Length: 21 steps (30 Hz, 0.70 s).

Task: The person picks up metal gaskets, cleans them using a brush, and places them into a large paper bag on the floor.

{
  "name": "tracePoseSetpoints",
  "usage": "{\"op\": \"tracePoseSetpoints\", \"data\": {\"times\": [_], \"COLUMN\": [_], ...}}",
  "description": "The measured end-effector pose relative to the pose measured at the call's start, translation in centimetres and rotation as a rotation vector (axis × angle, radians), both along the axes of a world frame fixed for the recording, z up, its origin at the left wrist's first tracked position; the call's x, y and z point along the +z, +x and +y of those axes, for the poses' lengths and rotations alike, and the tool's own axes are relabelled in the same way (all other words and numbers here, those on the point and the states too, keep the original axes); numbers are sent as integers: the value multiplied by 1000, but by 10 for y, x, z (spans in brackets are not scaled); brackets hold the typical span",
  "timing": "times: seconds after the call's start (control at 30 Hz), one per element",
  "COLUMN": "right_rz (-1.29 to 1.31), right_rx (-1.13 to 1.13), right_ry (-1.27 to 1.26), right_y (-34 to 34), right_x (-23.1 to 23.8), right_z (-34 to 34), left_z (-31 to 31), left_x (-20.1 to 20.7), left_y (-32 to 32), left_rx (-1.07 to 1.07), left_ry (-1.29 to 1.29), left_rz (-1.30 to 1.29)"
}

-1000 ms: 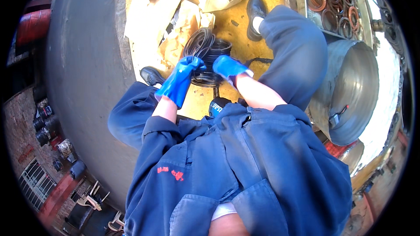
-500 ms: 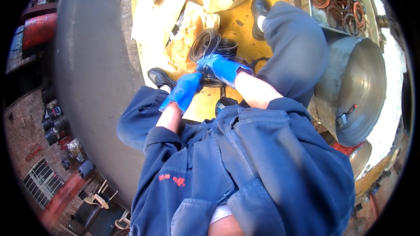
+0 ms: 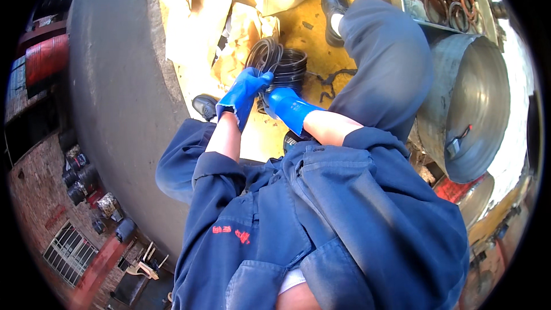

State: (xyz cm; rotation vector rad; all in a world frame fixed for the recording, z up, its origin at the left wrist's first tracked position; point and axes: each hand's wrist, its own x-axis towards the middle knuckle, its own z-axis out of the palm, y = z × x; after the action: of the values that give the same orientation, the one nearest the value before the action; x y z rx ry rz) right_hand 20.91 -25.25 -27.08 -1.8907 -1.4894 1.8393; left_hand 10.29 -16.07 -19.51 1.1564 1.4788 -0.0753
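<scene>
A bundle of thin black rings (image 3: 265,53) rises from my left hand (image 3: 251,84), which wears a blue glove and is closed round its lower end. Just behind and to the right stands a stack of similar black rings (image 3: 291,69). In front of that stack is my right hand (image 3: 288,106), also blue-gloved, its fingers curled inward. The glove hides what those fingers hold, though part of a black ring shows beside them. Both hands are close together between my spread legs, over a yellow floor (image 3: 310,34).
Crumpled tan paper or sacking (image 3: 209,28) lies beyond the rings. A dark strip (image 3: 330,83) is on the floor to their right. At right stands a large metal cylinder (image 3: 473,103), below a tray of brownish rings (image 3: 436,8). A dark grey surface (image 3: 126,109) runs along the left.
My left hand has moved up onto the ring bundle. The right hand has come off the bundle and dropped lower, in front of the stack. The view has shifted slightly.
</scene>
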Motion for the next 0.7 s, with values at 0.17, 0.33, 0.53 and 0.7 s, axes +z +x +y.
{"op": "tracePoseSetpoints", "data": {"times": [0.17,0.33,0.53,0.7], "right_rz": [-75,109,989,852], "right_rx": [322,191,-589,-580], "right_ry": [366,25,-162,-120], "right_y": [28,55,102,79], "right_x": [-12,30,74,101], "right_z": [-5,14,1,9], "left_z": [5,-21,-88,-98], "left_x": [11,-16,-27,-41], "left_y": [18,-28,-27,-24], "left_rx": [-5,146,225,-201], "left_ry": [-36,-70,128,394], "left_rz": [-20,-306,-452,-12]}}
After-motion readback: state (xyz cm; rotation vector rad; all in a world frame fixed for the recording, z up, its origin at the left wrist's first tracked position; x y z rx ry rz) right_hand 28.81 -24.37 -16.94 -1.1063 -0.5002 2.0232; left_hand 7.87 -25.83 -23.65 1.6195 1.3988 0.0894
